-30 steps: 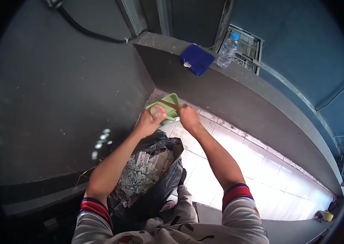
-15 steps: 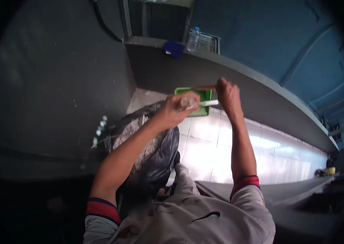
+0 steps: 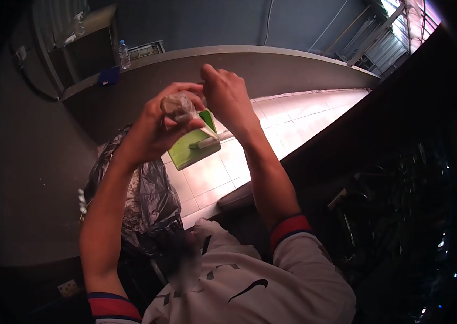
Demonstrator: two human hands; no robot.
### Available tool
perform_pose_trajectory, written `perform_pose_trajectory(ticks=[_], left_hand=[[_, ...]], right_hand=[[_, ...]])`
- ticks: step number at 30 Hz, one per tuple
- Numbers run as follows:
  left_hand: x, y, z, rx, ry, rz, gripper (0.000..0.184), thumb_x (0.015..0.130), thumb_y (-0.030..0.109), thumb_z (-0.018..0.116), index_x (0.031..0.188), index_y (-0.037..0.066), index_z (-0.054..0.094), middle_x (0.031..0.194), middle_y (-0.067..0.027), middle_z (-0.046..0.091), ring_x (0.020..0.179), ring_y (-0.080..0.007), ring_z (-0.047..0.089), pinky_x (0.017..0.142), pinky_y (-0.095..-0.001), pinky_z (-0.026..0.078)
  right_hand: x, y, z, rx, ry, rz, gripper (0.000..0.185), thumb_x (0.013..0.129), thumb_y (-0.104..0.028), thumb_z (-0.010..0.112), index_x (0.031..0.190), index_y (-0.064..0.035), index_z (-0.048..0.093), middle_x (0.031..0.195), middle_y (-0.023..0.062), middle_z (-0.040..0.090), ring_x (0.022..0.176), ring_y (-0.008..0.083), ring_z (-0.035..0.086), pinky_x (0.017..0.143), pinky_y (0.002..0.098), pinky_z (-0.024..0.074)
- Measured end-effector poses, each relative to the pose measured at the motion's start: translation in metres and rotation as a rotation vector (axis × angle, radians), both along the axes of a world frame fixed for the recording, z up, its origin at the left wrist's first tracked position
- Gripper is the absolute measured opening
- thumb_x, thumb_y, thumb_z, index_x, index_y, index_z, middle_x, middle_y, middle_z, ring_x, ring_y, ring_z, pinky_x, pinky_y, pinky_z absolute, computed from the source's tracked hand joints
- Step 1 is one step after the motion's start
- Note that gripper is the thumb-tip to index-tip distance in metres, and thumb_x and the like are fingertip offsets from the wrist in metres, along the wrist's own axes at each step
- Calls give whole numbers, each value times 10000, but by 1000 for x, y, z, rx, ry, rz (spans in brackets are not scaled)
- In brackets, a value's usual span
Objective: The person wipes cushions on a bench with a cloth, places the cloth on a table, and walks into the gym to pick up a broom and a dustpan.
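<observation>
My left hand is closed around a brownish bundle wrapped in clear plastic, its rounded end facing up toward me. A pale strip or stem extends below it. My right hand is closed with its fingertips against the left fingers, just above the bundle; whatever is pinched there is hidden. Beneath both hands, a green dustpan with a pale handle is on the tiled floor. A black plastic bag with pale shredded material stands below my left forearm. Small white flowers show beside that forearm.
A low dark wall with a ledge runs ahead. On the ledge are a water bottle and a blue cloth-like item. A spray bottle is farther back. Dark, unclear shapes fill the right side.
My view has turned to the right. My right hand has come in from apart to touch my left hand. The brown strip that stretched between them no longer shows.
</observation>
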State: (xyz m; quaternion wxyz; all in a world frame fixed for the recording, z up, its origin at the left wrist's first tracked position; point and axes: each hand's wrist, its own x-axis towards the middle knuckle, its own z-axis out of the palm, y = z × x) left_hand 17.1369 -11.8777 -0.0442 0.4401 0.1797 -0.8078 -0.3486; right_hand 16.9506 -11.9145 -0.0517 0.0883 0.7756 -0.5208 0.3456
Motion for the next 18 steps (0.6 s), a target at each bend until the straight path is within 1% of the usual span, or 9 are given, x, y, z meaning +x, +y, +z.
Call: perform_pose_trajectory(ticks=[1,4,6,8,10,11,12,14,18], left_hand=[[-1,5,-4,-19,-43,2,220,805,58,743,984,36,617,1213,-102,577,1081,-187,589,888,-324,502],[-8,14,-28,43,4,14,282,768,131,790,973,43,617,1102,-87,578,964,-204,602,810,-323,501],[-11,3,-59,68,12,9,318,750,165,811,973,46,618,1031,-80,559,903,-204,588,774,-317,486],[-19,-4,-95,146,3,18,333,742,158,817,982,44,616,984,-82,549,864,-209,579,736,-322,482],[-37,-12,-139,220,-45,15,327,745,144,813,986,42,616,966,-87,549,841,-217,582,715,-332,484],[-46,-15,-154,217,-16,-21,338,741,119,811,1003,43,611,944,-97,545,797,-237,584,684,-341,485],[-51,-15,-162,221,-28,-35,355,718,64,787,1020,44,601,956,-102,541,830,-256,586,706,-354,487],[-58,-16,-168,223,-66,-64,423,673,-48,739,1053,44,580,979,-112,532,895,-294,591,750,-381,492],[-69,-21,-162,267,-86,-96,389,719,53,786,1049,45,582,986,-122,527,921,-303,581,764,-383,488]], right_hand=[[-7,15,-4,20,-28,-7,86,864,-103,590,878,-43,529,772,221,607,737,430,629,636,502,505],[-18,43,-37,115,-86,-42,137,867,-133,626,870,-46,520,733,192,589,700,411,620,599,487,497],[-24,55,-64,188,-129,-88,137,866,-129,639,870,-52,526,717,163,580,661,375,611,557,460,488],[-36,60,-101,256,-102,-74,107,863,-108,633,877,-60,539,727,154,585,668,356,608,555,447,487],[-40,68,-139,412,-179,-42,79,858,-81,627,885,-68,554,719,149,583,685,344,608,570,441,492],[-42,70,-152,446,-188,-30,63,852,-48,613,894,-57,567,788,167,592,710,360,607,590,438,495],[-38,69,-163,456,-331,-33,63,839,-28,606,890,-41,572,901,186,591,755,386,605,631,441,499],[-51,63,-166,605,-322,7,109,805,-26,624,898,-30,568,976,194,575,832,410,602,692,450,501],[-64,54,-160,691,-329,127,272,728,-39,695,959,-36,551,993,179,555,892,418,590,737,466,499]])
